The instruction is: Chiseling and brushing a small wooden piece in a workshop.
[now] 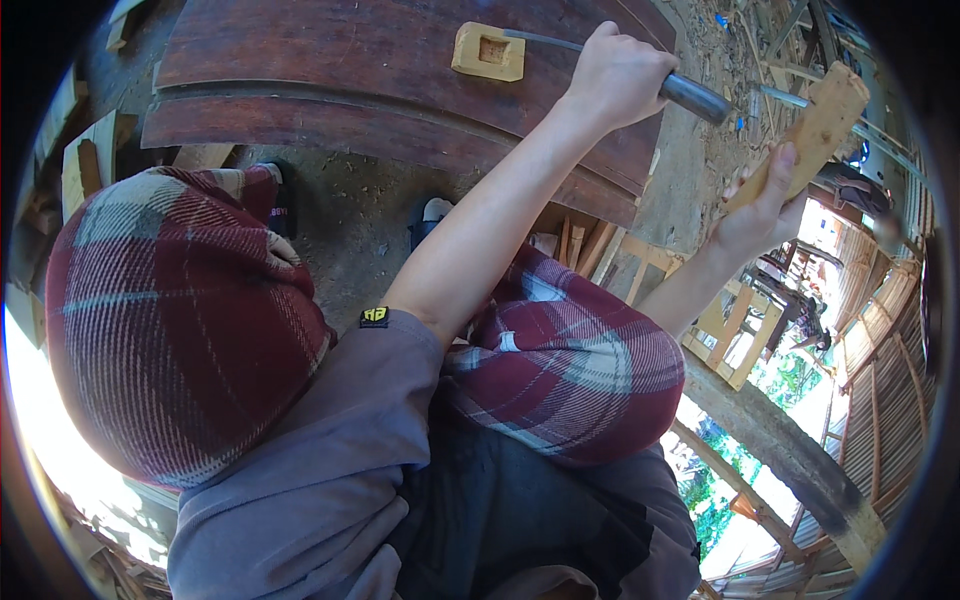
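Left hand wraps its fingers round the chisel, right hand grips the wooden bat: steady blade needed at the pale block's far-right corner!

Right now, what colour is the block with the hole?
The block is yellowish, clearest in the head view.
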{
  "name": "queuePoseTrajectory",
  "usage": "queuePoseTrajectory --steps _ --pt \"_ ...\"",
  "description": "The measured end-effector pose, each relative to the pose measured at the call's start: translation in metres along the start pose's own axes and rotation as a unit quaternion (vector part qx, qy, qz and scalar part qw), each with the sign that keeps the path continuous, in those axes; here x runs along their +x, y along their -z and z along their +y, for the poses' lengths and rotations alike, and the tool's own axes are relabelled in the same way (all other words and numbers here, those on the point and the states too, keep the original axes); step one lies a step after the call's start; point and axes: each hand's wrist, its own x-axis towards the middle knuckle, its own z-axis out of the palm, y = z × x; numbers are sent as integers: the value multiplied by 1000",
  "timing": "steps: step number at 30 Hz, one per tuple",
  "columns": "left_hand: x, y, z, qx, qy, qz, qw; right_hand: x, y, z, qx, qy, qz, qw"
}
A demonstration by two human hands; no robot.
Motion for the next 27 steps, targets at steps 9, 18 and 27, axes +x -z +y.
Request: queuePoseTrajectory --steps 9,18,27 --pt "-9 -1 -3 -90 50 73 992 -2 0 1 46 8 4 999" --pt "-6 3 -6 -96 62 114 987 -1 2 8 17 -7 -20 1000" --pt "-2 8 -25 -178 98 166 965 -1 3 8 42 -17 -26 999"
